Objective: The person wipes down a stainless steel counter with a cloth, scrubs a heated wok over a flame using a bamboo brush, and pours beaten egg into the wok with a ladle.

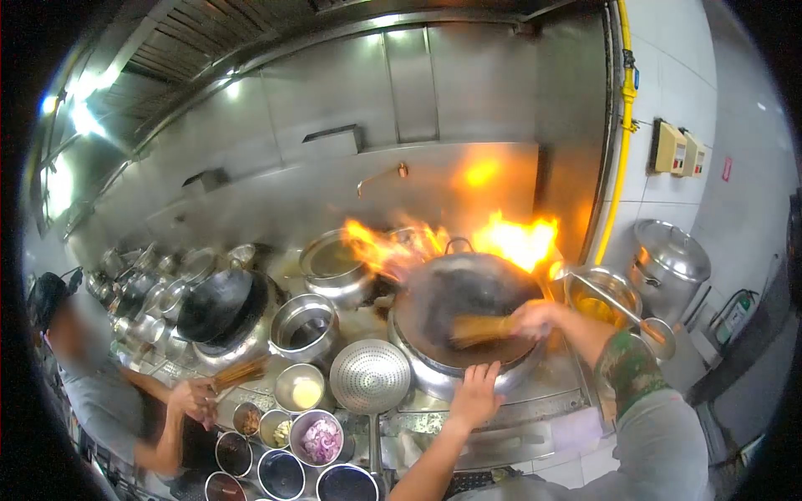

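Note:
My right hand [535, 320] is closed around a bamboo wok brush [478, 330], whose bristles lie over the inside of a large dark wok [447, 288]. The bristle ends look blurred. At the wok's front rim is my left hand [478, 394], fingers stretched out and nothing in it; whether it touches the rim I cannot tell. The wok sits on a round metal burner ring [430, 380]. Tall orange flames [514, 240] rise behind the wok on both sides.
A perforated strainer [370, 376] lies left of the wok, near a steel pot [304, 327] and a bowl of sliced onion [317, 437]. On the right stand an oil pot [603, 296] with a ladle [614, 302] and a lidded pot [671, 255]. At left, a co-worker [109, 401] holds another brush [240, 372].

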Demonstrator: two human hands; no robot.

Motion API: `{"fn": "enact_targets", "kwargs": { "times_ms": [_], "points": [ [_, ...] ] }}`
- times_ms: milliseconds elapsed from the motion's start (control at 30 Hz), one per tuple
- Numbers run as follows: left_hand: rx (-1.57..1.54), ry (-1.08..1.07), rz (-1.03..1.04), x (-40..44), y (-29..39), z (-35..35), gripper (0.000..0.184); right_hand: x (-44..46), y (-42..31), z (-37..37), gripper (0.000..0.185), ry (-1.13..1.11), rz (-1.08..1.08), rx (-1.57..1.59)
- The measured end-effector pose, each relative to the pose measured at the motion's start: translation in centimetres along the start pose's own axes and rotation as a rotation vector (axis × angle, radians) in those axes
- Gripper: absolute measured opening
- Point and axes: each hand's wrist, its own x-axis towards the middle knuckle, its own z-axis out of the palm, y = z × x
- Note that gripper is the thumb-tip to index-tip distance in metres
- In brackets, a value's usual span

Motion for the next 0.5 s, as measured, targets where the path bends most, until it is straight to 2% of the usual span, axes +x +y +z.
{"fn": "enact_targets", "kwargs": {
  "times_ms": [33, 67, 100, 167, 233, 267, 300, 333, 400, 467, 500],
  "points": [
    [-0.002, 0.018, 0.015, 0.3, -0.3, 0.1, 0.079, 4.1, 3.1, -1.5, 0.052, 0.380, -0.047, -0.531],
    [0.020, 0.010, 0.021, 0.5, -0.4, 0.3, 0.079, 0.7, 2.2, -1.0, 0.044, 0.919, 0.081, -0.514],
    [0.044, -0.001, 0.024, 0.2, -0.6, 0.6, 0.080, 1.9, 2.9, -0.9, 0.038, 1.082, 0.102, -0.459],
    [0.043, -0.002, 0.031, 0.3, -0.8, 0.5, 0.080, 2.3, 1.7, -1.7, 0.032, 1.145, 0.124, -0.402],
    [0.021, 0.011, 0.047, 0.0, -0.9, 0.8, 0.080, 2.4, 0.2, 0.6, 0.029, 0.912, 0.168, -0.377],
    [0.014, 0.021, 0.063, 0.2, -0.9, 0.8, 0.080, 0.0, -1.8, 2.2, 0.030, 0.670, 0.094, -0.414],
    [0.011, 0.023, 0.077, 0.5, -1.0, 0.7, 0.080, 2.9, -0.6, 3.2, 0.040, 0.478, -0.034, -0.404],
    [0.008, 0.016, 0.089, 0.2, -1.2, 0.6, 0.081, 1.3, -1.6, 4.2, 0.055, 0.423, -0.211, -0.423],
    [0.005, 0.034, 0.093, 0.6, -1.4, -0.1, 0.080, -5.3, -4.2, 3.4, 0.044, -0.057, -0.068, 0.055],
    [-0.010, 0.029, 0.082, -0.2, -0.7, -0.5, 0.080, -6.3, -1.9, 0.0, 0.046, -0.003, 0.136, -0.056],
    [-0.020, 0.047, 0.091, 0.0, -1.1, 0.1, 0.080, -5.8, 0.4, -1.9, 0.044, 0.265, 0.183, -0.356]
  ]
}}
